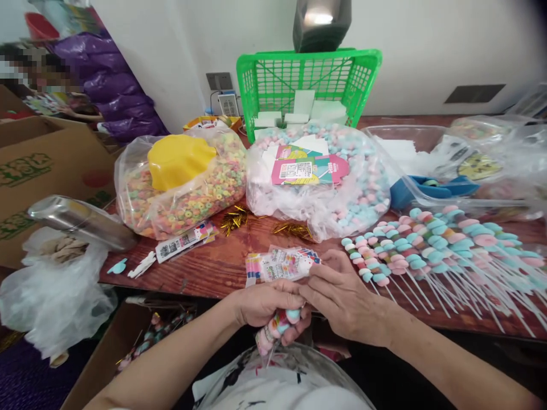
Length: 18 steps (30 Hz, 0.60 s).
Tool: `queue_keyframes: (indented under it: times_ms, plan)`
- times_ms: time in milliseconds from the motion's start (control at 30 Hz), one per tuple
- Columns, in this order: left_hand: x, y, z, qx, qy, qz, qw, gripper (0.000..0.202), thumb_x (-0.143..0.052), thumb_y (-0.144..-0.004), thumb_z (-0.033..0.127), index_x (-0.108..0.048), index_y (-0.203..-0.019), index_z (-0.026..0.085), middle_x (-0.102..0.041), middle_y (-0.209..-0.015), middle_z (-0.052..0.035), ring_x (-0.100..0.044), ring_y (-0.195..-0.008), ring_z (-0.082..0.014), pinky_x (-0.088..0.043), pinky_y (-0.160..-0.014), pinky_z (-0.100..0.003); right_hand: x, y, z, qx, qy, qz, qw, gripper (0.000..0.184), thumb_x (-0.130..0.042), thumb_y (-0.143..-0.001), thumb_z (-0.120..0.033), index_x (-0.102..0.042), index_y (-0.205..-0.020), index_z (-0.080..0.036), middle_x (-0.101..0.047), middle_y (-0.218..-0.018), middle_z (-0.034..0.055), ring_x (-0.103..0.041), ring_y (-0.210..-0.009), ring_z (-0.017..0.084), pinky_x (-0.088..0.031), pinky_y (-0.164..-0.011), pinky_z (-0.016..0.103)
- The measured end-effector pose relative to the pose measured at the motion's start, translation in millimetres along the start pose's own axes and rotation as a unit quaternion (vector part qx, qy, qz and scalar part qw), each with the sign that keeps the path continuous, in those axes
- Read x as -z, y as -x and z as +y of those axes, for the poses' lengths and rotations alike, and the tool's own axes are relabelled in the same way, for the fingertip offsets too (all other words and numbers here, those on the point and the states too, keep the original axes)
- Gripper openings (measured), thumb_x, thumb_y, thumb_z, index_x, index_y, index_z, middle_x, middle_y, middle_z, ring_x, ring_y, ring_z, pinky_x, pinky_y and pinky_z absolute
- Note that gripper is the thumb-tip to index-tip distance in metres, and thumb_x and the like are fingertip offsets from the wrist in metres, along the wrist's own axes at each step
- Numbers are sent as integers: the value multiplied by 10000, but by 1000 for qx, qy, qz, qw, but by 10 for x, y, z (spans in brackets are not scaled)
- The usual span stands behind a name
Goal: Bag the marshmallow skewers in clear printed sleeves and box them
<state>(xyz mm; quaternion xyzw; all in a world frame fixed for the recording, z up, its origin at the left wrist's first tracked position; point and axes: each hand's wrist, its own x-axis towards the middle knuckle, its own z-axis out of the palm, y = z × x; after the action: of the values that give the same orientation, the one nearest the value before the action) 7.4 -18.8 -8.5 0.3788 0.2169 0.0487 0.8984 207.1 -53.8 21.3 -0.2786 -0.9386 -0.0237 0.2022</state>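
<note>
Near the table's front edge, my left hand [270,303] is closed around a marshmallow skewer [277,328] in a clear printed wrapper. The skewer tilts down toward my lap, with pink, blue and red pieces showing. My right hand [342,296] meets the left at the skewer's upper end, its fingers pinched together; what lies between them is hidden. Just beyond both hands lies a pile of flat printed wrappers [280,265]. To the right, many bare marshmallow skewers [436,236] rest in a heap, their white sticks pointing toward me.
Behind stand a bag of ring candies [205,191] with a yellow bowl [182,159], a bag of marshmallows [359,191] and a green basket [307,71]. Gold twist ties [235,221] lie in front. A steel flask [81,222] is left; a box [100,356] of skewers sits below.
</note>
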Motion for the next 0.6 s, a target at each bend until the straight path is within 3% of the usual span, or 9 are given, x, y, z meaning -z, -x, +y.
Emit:
queue_keyframes:
  times_ms: [100,167,300,333,367,400,467,533,600]
  plan:
    - [18,63,70,14,-113,10,993,469,-657,-727,605,-560,-800,153,-541,-667,4,-481,-479,-82,-362,-470,-215,-34,-22,-23,-78,-28,-42,996,205,-434,-808,-44,-594,-764,-162,-620,-722,47,-502,-753,190,-331,-815,428]
    - [-15,103,97,7,-268,61,961,391,-556,-826,564,-563,-822,173,-525,-660,14,-482,-533,-98,-367,-518,-220,-100,-22,-22,-146,-51,-70,985,198,-451,-789,-42,-574,-701,-169,-618,-701,41,-503,-732,179,-330,-758,376]
    - [-133,107,33,-92,-572,208,788,254,-415,-916,351,-576,-816,182,-585,-820,-46,-541,-769,-177,-418,-741,-296,-271,-6,34,-242,-89,-120,959,232,-477,-839,-112,-577,-639,-173,-619,-643,19,-526,-654,145,-337,-676,308]
    - [-151,94,3,-115,-599,237,756,236,-406,-910,317,-576,-821,180,-590,-869,-61,-540,-821,-192,-414,-790,-319,-296,0,43,-255,-93,-125,954,248,-481,-853,-134,-577,-628,-171,-616,-628,17,-529,-640,142,-337,-663,302]
    - [-158,78,-25,-125,-603,258,744,230,-397,-903,296,-570,-807,179,-588,-871,-64,-538,-830,-195,-413,-807,-330,-306,9,41,-263,-87,-118,954,254,-480,-864,-146,-585,-634,-169,-625,-641,23,-542,-661,150,-341,-673,309]
    - [-154,60,-49,-121,-582,271,757,233,-388,-894,287,-557,-774,179,-583,-824,-55,-538,-792,-184,-422,-786,-324,-301,23,26,-259,-68,-97,959,240,-474,-871,-146,-608,-674,-169,-651,-693,38,-565,-723,170,-347,-710,330]
    - [-123,27,-80,-74,-466,264,842,231,-399,-857,298,-515,-693,182,-542,-678,-15,-523,-634,-146,-442,-654,-282,-261,68,-42,-214,-7,-25,977,216,-453,-880,-121,-660,-879,-182,-700,-917,78,-577,-937,232,-326,-842,419]
    - [-77,0,-100,7,-273,204,940,204,-461,-786,336,-500,-658,182,-508,-584,12,-477,-474,-114,-407,-490,-241,-208,138,-133,-140,29,62,988,304,-440,-885,-98,-626,-1093,-221,-692,-1078,71,-543,-1078,251,-257,-943,494]
    - [-34,-18,-121,73,-99,120,985,200,-553,-694,368,-518,-654,174,-528,-558,8,-451,-386,-106,-357,-395,-226,-174,215,-213,-88,2,109,990,336,-440,-892,-98,-588,-1162,-233,-707,-1040,41,-564,-1048,221,-256,-971,495]
